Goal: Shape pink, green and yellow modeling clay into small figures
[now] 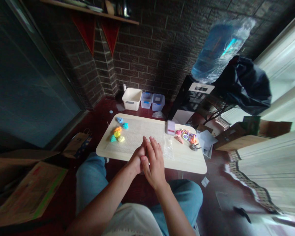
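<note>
My left hand [137, 160] and my right hand [155, 164] are pressed palm to palm above the table's near edge. The right hand lies over the left, its fingers stretched forward. Most of the left palm and fingers are hidden behind it. Anything between the palms is out of sight. Beyond the hands, a clear bubbled sheet [142, 126] covers part of the pale table [190, 164]. To the left sit soft clay-like lumps: blue [119, 120], teal [125, 126], orange [117, 129], yellow [117, 134], green [112, 138] and pale yellow [121, 139].
Small colourful shaped pieces [185, 136], a grey figure [194, 147] and a small box [170, 127] occupy the table's right side. Behind stand a white bin [132, 98], clear tubs [158, 102] and a water dispenser [184, 101]. Cardboard boxes [44, 190] flank the seat.
</note>
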A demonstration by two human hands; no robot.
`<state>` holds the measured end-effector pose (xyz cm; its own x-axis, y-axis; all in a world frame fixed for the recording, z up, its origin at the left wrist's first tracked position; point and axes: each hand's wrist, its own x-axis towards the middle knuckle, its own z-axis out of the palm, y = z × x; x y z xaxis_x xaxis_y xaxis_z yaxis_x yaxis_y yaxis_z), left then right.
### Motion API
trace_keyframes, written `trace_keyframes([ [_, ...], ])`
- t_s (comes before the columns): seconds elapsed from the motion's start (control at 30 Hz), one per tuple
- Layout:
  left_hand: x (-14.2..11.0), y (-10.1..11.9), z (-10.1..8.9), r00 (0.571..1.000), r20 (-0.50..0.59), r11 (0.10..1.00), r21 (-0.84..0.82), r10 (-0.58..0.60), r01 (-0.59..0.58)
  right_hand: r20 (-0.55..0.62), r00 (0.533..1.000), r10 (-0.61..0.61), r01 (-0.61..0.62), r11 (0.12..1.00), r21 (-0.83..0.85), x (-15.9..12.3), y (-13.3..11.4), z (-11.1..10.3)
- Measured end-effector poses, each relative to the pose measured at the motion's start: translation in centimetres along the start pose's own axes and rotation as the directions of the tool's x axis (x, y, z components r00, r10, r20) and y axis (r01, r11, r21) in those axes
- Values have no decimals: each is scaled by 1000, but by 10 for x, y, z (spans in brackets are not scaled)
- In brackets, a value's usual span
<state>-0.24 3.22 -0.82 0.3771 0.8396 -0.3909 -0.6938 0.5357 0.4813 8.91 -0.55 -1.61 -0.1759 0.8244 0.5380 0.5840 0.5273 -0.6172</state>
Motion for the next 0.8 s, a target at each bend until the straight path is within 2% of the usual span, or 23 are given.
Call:
trace_keyframes([
  [0.07, -5, -1, 4, 996, 63, 996, -56, -66, 70, -37, 999, 23, -23, 1000, 12, 1, 8, 6],
  [0.17, -12, 1, 11, 974, 150, 969, -151, -171, 193, -182, 977, 108, -77, 983, 169, 2, 13, 12],
  [0.23, -14, 1, 13, 968, 154, 957, -186, -196, 223, -235, 945, 228, -142, 932, 332, 5, 9, 14],
  [0.3, -14, 1, 12, 968, 152, 956, -189, -199, 226, -242, 885, 398, -234, 828, 509, 11, 4, 13],
  [0.33, -14, 0, 11, 971, 148, 960, -180, -187, 212, -228, 839, 493, -277, 749, 601, 15, 3, 11],
  [0.4, -13, -1, 9, 983, 120, 976, -149, -142, 159, -147, 737, 660, -327, 538, 777, 26, 3, 6],
  [0.43, -13, -2, 7, 988, 98, 983, -128, -122, 134, -87, 695, 713, -329, 424, 844, 31, 5, 3],
  [0.47, -13, -3, 6, 992, 76, 988, -107, -106, 114, -34, 675, 737, -318, 332, 888, 37, 8, -2],
  [0.53, -12, -4, 5, 995, 44, 993, -67, -93, 95, 39, 679, 733, -303, 232, 924, 45, 14, -10],
  [0.63, -12, -6, 3, 996, 18, 996, -19, -82, 83, 108, 694, 712, -315, 166, 934, 50, 20, -19],
  [0.8, -12, -8, -1, 999, -28, 998, 61, -20, 22, 198, 650, 733, -330, 38, 943, 50, 23, -22],
])
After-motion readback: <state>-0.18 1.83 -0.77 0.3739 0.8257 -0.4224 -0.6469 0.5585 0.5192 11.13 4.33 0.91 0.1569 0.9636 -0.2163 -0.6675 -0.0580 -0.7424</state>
